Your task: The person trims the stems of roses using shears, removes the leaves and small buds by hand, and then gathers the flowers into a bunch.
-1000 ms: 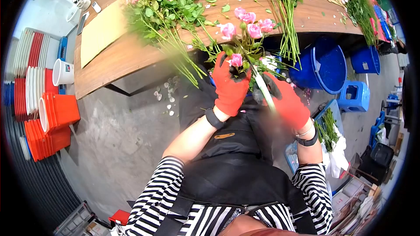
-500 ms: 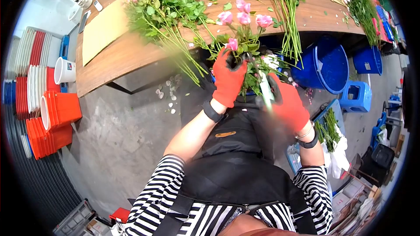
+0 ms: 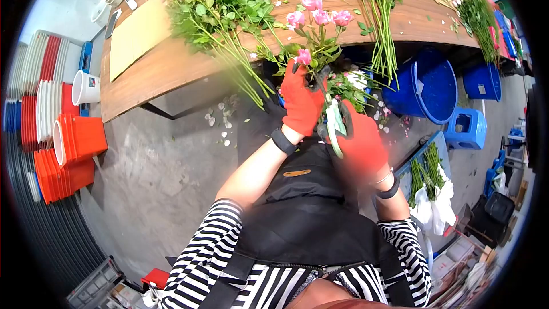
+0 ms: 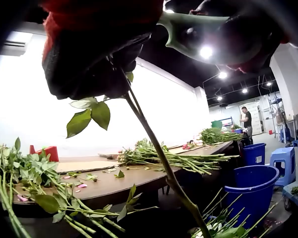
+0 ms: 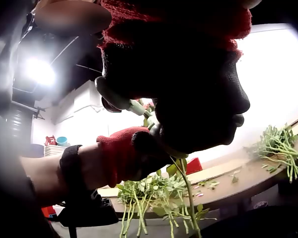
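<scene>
Right hand (image 3: 359,144): grips pale-green shears (image 3: 334,120), I judge so the blades reach the rose stem (image 4: 164,161).
Left hand (image 3: 302,103): grasps that stem beneath pink blooms (image 3: 320,17), presumably sparing petals.
Surface (image 3: 150,80): leafy bunch (image 3: 226,14) lies beyond, stems overhanging the edge, I presume for easy pick-up.

- The left hand (image 3: 302,103) and right hand (image 3: 363,144) appear gloved in vivid red and black.
- Pink roses (image 3: 321,18) show among green leaves (image 3: 330,56), with shears (image 3: 334,118) in pale mint green.
- Black-and-white stripes cover the sleeves (image 3: 214,240); a plain black apron (image 3: 309,223) bears a tan patch (image 3: 297,173).
- Black wristbands (image 3: 283,141) mark both arms.
- The table (image 3: 148,91) is brown, its cardboard (image 3: 134,43) yellowish tan.
- Buckets (image 3: 403,100) gleam deep blue, the stool (image 3: 466,129) a lighter blue.
- Bins (image 3: 86,137) are orange-red, a pail (image 3: 87,87) white.
- The floor (image 3: 166,166) is mottled grey.
</scene>
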Demonstrator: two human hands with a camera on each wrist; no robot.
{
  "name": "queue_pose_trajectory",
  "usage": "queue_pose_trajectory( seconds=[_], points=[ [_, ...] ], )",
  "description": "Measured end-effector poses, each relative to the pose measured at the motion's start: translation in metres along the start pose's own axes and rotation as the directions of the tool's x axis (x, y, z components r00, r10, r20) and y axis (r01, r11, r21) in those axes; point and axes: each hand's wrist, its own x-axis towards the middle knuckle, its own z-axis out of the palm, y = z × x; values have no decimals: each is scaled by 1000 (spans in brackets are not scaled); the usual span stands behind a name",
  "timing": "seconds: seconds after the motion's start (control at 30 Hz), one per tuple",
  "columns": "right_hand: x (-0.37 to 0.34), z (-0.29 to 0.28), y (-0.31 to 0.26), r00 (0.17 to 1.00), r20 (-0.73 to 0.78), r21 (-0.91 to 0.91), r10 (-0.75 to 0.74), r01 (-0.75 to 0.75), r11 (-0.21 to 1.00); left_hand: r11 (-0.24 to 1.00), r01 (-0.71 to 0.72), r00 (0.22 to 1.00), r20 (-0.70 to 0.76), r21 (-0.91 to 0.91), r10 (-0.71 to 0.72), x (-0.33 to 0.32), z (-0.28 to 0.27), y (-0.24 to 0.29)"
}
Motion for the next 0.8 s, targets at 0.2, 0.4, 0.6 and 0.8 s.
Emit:
queue_pose_trajectory(
  seconds=[0.2,0.4,0.6,0.8],
  points=[
    [4,-4,-10,995,75,121,67,-76,990,998,-23,998,60,54,19,3,-5,1],
    [4,3,-2,993,65,113,104,-111,987,999,45,991,127,8,-45,9,-10,12],
    [-3,12,9,977,128,127,172,-188,974,996,89,984,157,14,-90,6,-9,6],
    [7,-33,3,918,369,446,143,-310,840,872,462,860,322,-164,-395,2,-9,-11]
  ],
)
